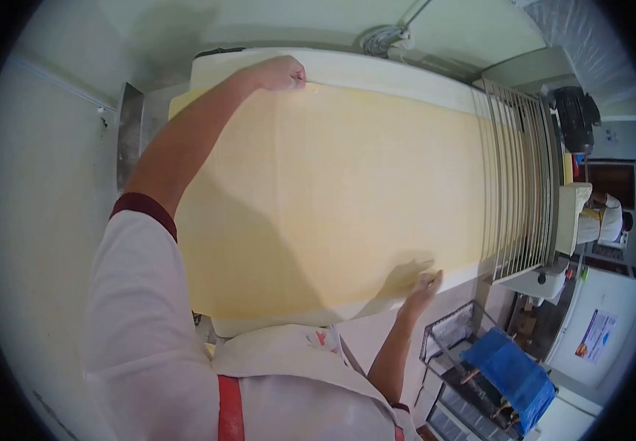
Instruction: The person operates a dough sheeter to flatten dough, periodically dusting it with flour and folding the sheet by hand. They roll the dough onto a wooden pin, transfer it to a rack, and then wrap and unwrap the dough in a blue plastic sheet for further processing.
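Observation:
A broad, thin, pale-yellow sheet of dough (376,176) lies flat over a long white belt (376,73) in front of me. My left hand (282,73) reaches across to the far edge of the sheet, its fingers pinched together at that edge. Lower right, beside the near edge, is my right hand (422,295). Its fingers are curled in and cast a shadow on the sheet; whether anything sits between them cannot be made out.
A metal bar guard (516,184) stands over the sheet's right end, with a dark motor (576,119) behind it. Lower right is a metal rack with blue plastic (512,375). Another person (603,220) is at the far right. A wall (46,220) rises on the left.

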A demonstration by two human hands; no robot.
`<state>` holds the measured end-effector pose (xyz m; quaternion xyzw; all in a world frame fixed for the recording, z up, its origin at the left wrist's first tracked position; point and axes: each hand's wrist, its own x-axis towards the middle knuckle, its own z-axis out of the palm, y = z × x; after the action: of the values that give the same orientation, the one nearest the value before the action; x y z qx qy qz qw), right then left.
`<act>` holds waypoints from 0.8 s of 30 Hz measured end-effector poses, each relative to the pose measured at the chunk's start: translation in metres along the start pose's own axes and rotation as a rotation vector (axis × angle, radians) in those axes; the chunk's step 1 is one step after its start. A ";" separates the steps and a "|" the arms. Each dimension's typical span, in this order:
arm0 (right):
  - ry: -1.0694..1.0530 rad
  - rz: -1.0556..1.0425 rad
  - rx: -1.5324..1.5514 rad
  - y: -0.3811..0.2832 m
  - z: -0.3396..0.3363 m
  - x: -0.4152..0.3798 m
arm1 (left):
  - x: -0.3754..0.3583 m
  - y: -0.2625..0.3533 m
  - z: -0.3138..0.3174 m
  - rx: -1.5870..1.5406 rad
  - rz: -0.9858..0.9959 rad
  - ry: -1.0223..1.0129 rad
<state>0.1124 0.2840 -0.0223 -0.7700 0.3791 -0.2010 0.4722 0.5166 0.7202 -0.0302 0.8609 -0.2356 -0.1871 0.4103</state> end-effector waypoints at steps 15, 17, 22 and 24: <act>-0.147 0.287 0.491 -0.023 0.015 -0.031 | 0.007 0.008 -0.025 -0.195 -0.115 -0.131; -0.171 0.360 0.517 -0.027 0.030 -0.061 | -0.003 -0.003 -0.028 -0.190 -0.215 -0.220; -0.398 0.190 0.167 -0.031 0.013 -0.048 | -0.016 0.005 -0.050 -0.182 -0.223 -0.302; -0.344 0.178 0.318 -0.050 0.002 -0.027 | -0.006 0.011 -0.045 -0.237 -0.191 -0.192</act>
<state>0.1164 0.3193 0.0217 -0.6726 0.3230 -0.0816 0.6608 0.5322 0.7452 0.0058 0.8031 -0.1671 -0.3331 0.4649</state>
